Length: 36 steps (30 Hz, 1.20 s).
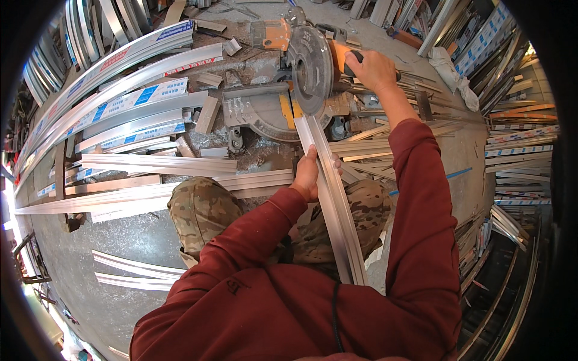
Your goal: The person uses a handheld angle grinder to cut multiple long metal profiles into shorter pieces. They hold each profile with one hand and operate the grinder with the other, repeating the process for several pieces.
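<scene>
In front of me stands a miter saw with a round grey base (263,118) and an orange-and-black handle (341,57). My right hand (374,70) is wrapped round that handle. The saw's circular blade guard (310,69) is above the base, close to the end of a long silver aluminium profile (332,192). My left hand (308,175) grips this profile from its left side, fingertips showing past its right edge. The profile runs from the yellow insert (288,112) of the saw base back between my knees toward my body.
Long profiles with blue-and-white film (141,93) lie stacked at the left. Short offcuts (208,114) lie by the saw base. Bundles of thin strips (385,144) spread to its right. Racks of profiles (521,150) line the right side. Two loose profiles (135,271) rest on the floor.
</scene>
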### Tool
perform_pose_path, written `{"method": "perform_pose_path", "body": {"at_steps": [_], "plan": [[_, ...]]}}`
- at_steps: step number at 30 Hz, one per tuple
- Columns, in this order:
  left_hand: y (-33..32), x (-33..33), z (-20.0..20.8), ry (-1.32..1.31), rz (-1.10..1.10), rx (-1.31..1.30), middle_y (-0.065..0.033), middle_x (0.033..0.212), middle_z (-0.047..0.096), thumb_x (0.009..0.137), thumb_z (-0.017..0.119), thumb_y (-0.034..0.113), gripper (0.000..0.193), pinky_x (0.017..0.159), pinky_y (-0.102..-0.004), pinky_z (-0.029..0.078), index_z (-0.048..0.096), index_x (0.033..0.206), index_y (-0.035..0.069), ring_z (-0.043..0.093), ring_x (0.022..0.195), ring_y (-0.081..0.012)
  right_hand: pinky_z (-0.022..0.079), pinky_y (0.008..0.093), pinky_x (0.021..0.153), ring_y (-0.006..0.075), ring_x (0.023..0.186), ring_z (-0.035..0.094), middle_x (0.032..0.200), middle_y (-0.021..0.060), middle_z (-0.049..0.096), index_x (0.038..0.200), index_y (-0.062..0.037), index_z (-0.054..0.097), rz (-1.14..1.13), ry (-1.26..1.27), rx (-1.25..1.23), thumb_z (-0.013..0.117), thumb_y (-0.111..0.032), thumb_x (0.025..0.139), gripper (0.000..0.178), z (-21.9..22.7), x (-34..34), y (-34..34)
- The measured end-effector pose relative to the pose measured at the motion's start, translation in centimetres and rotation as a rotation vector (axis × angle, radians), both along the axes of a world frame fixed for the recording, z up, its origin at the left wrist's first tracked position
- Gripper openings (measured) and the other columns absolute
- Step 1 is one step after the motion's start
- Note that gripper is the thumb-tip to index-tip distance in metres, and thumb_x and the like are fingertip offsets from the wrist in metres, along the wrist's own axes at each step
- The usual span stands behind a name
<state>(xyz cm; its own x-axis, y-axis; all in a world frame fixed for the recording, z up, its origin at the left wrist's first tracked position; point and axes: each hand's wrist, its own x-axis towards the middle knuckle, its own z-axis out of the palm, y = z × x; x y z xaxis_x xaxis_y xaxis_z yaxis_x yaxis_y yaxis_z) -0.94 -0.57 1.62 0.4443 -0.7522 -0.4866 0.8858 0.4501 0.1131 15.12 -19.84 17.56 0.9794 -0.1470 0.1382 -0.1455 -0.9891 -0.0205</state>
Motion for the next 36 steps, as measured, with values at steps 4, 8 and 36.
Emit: {"method": "perform_pose_path", "body": {"at_steps": [4,8,36], "plan": [[0.1,0.0,0.9,0.017,0.046,0.021,-0.0118,0.089,0.058,0.106,0.019,0.047,0.051,0.069,-0.0442,0.053,0.045,0.112,0.003,0.057,0.074,-0.0251,0.050,0.0474,0.071,0.0372,0.078,0.067,0.076,0.0173,0.069,0.084,-0.0065,0.073,0.002,0.006,0.014,0.046,-0.058,0.089,0.058,0.2,-0.2,0.3],[0.1,0.0,0.5,-0.010,0.036,0.007,-0.0116,0.090,0.058,0.106,0.018,0.047,0.051,0.070,-0.0442,0.053,0.044,0.113,0.003,0.057,0.075,-0.0249,0.050,0.0472,0.071,0.0366,0.077,0.068,0.076,0.0171,0.069,0.084,-0.0061,0.073,-0.001,-0.002,-0.011,0.046,-0.058,0.090,0.058,-0.1,-0.2,0.0],[0.3,0.1,0.7,-0.026,-0.022,0.020,-0.0114,0.085,0.060,0.103,0.013,0.056,0.070,0.073,-0.0416,0.052,0.055,0.110,0.000,0.059,0.076,-0.0270,0.051,0.0474,0.074,0.0380,0.078,0.067,0.078,0.0195,0.069,0.085,-0.0045,0.074,0.017,-0.004,0.032,0.048,-0.056,0.089,0.058,0.4,-1.0,0.7]]}}
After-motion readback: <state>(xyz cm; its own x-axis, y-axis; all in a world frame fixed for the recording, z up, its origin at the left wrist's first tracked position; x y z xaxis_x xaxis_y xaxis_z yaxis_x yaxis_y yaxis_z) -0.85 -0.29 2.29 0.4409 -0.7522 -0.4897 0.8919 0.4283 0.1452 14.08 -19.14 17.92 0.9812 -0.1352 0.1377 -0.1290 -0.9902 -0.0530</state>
